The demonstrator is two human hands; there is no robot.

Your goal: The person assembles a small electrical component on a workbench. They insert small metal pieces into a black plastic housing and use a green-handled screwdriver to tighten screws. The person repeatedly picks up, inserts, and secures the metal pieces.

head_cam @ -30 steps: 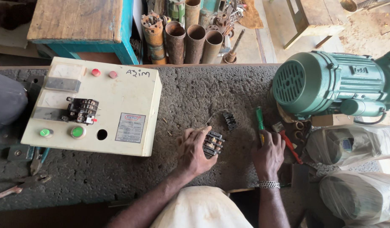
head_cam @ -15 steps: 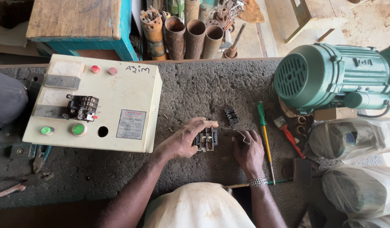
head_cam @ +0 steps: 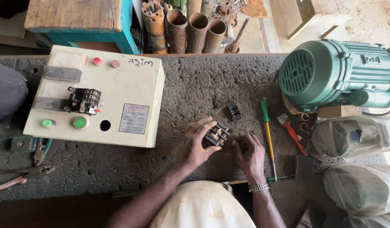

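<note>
Left hand (head_cam: 198,143) grips a small black contactor block (head_cam: 217,135), fingers (head_cam: 205,123) curled over its top and left side, thumb underneath. The block sits tilted, just off the rough grey worktop (head_cam: 195,84), roughly mid-bench in front of the person.

Right hand (head_cam: 247,153) is touching the block's right edge. Its fingers (head_cam: 238,143) are pressed together at the tips, pinching something tiny against the block; too small to tell what. Metal bracelet (head_cam: 258,187) on that wrist.

Second, smaller black terminal piece (head_cam: 234,111) lies loose on the worktop just above the hands, apart from both.

Right of the hands: green-handled screwdriver (head_cam: 266,126) lying lengthwise, near the right hand but not touching. Red-handled tool (head_cam: 293,134) further right, beside the green electric motor (head_cam: 334,74).

Left: cream control panel box (head_cam: 119,93) with red and green push-buttons and a black relay (head_cam: 83,100) on its face, well apart from the hands.

Rusty pipes (head_cam: 186,25) stand behind the worktop. Plastic-wrapped bundles (head_cam: 359,185) at lower right.
</note>
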